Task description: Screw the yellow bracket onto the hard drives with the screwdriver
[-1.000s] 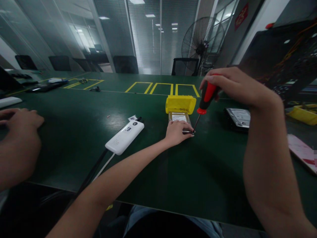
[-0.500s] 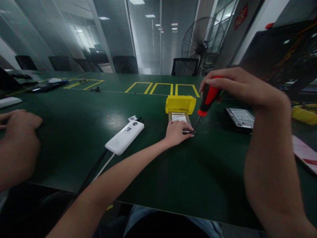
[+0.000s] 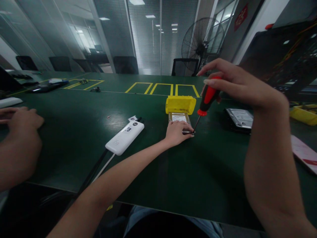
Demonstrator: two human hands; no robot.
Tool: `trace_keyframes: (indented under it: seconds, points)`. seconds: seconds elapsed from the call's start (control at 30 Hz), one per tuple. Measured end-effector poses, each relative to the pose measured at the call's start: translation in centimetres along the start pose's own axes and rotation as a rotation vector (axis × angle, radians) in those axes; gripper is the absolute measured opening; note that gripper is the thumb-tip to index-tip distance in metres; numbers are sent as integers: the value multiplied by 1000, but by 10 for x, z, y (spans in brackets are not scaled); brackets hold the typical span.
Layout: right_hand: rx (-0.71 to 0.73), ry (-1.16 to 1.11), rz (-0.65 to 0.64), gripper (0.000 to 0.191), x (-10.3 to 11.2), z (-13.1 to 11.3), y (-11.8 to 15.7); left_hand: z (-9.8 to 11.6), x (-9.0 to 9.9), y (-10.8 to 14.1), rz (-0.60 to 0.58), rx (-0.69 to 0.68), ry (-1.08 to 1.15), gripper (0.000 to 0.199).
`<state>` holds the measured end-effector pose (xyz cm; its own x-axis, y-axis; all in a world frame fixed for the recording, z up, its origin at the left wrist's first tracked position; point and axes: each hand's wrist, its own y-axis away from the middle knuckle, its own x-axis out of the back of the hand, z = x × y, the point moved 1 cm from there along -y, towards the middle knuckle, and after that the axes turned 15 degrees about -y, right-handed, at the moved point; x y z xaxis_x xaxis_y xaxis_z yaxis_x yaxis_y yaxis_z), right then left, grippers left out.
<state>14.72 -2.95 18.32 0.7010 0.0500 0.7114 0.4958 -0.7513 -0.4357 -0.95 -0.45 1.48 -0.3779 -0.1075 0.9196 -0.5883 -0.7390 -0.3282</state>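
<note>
My left hand (image 3: 176, 131) lies over the near part of a hard drive (image 3: 180, 117), its fingers closed on it; much of the drive is hidden beneath. A small dark shiny metal part (image 3: 187, 132) shows between those fingers. My right hand (image 3: 229, 76) grips a red and black screwdriver (image 3: 208, 98) from above, with some fingers lifted off the handle. The shaft slants down to the left, and its tip meets the metal part by my left fingertips. Directly behind the drive is a yellow bin (image 3: 180, 104) with its opening towards me.
A white power bank (image 3: 125, 137) with cables lies left of my left arm. Another hard drive (image 3: 239, 118) sits to the right, near a second yellow bin (image 3: 304, 114) and a pinkish-white sheet (image 3: 304, 152). At the left edge are another person's hands (image 3: 24, 119).
My right index finger and others have lifted away from the screwdriver handle. The screwdriver and my left hand stay in place. The other person's hands at left shifted slightly.
</note>
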Motion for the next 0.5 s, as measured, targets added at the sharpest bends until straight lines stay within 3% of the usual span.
trace_keyframes:
  seconds: [0.33,0.5]
  points:
    - [-31,88,27,34,-5,1,-5,1,-2,-2,8,-1,2,21]
    - [-67,258,138,39,-9,0,-8,4,-2,-3,10,7,0,20]
